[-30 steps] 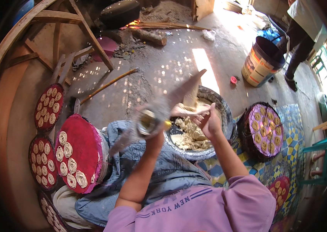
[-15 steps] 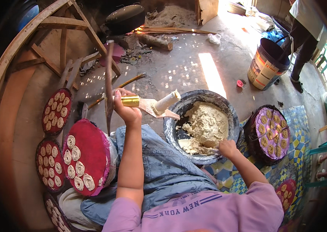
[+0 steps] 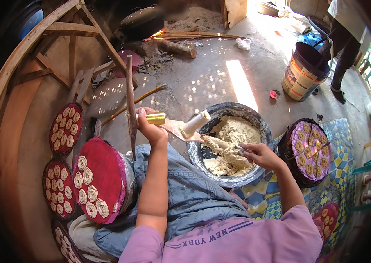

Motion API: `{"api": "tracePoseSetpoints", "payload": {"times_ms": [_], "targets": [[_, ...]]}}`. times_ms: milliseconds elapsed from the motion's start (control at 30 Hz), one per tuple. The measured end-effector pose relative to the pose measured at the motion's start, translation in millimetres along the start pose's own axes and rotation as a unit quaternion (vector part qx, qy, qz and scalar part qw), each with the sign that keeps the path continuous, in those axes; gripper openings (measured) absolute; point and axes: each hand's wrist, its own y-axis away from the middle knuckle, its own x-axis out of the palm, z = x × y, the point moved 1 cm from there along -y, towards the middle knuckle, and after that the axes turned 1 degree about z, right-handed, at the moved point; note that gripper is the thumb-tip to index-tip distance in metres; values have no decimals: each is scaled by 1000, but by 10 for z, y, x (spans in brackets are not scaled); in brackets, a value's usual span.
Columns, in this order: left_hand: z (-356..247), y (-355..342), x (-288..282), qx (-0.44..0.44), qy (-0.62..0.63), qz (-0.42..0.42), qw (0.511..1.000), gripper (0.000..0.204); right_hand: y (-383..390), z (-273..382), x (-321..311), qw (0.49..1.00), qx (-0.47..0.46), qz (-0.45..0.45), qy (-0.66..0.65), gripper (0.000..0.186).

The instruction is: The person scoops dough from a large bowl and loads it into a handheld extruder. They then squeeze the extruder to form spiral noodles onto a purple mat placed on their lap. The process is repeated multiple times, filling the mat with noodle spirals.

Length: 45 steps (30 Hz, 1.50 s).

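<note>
My left hand (image 3: 152, 127) is closed round a wooden hand press, made of an upright dark stick (image 3: 130, 101) and a flat pale wooden piece (image 3: 174, 127) with a gold cylinder (image 3: 155, 118) and a whitish tube (image 3: 196, 123). To its right stands a dark basin (image 3: 262, 127) holding a mound of pale dough (image 3: 238, 131). Over the basin, my right hand (image 3: 260, 156) grips a slim utensil loaded with dough (image 3: 220, 142); its far end reaches the press's flat piece. Dough hides the utensil's exact shape. By my left knee, a red cloth-covered round (image 3: 106, 166) bears several coiled dough spirals (image 3: 91, 192).
More red rounds with spirals (image 3: 58, 188) lie at left beside a wooden frame (image 3: 71, 28). A pink-topped round (image 3: 310, 151) rests on a patterned mat (image 3: 341, 144) at right. Beyond are a bucket (image 3: 304, 72), a standing person (image 3: 345, 39) and a fire (image 3: 157, 33) with logs.
My right hand has lifted the dough-laden utensil out of the basin's dough up to the press. My left hand and the press have shifted slightly right and down.
</note>
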Motion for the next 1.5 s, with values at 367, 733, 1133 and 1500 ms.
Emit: {"api": "tracePoseSetpoints", "payload": {"times_ms": [367,733,1133,1500], "targets": [[86,315,118,58,-79,54,994,17,-160,-5,327,997,0,11,-81,32],[314,594,-75,298,-398,315,809,29,-2,442,642,697,260,173,-646,41],[-211,-182,107,375,-430,386,725,31,-162,-791,510,912,146,55,379,26],[-242,80,267,406,-501,527,554,23,-495,-1246,1493,937,106,58,328,20]]}}
